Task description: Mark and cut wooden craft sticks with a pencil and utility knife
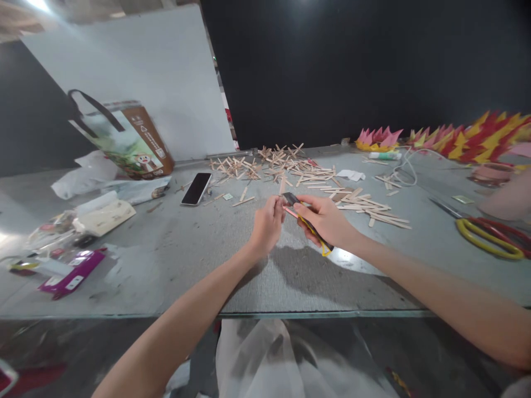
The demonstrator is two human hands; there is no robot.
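Observation:
My right hand (321, 218) is closed around a yellow-and-black utility knife (306, 222), its front end angled up and left toward my other hand. Just beside it, my left hand (267, 221) pinches a flat wooden craft stick (282, 184) whose upper part sticks up past the fingers. The knife's front meets the stick at the fingertips; whether the blade is touching it I cannot tell. Beyond both hands lie loose craft sticks (367, 205) and a heap of sticks joined into crosses (282, 160).
A black phone (197, 189) lies left of the sticks, near a printed bag (133, 141). Purple packaging (73, 275) is at the left. Scissors (489, 237) with yellow and red handles lie at right, below folded paper pieces (477, 138). The table's glass edge (332, 314) runs in front.

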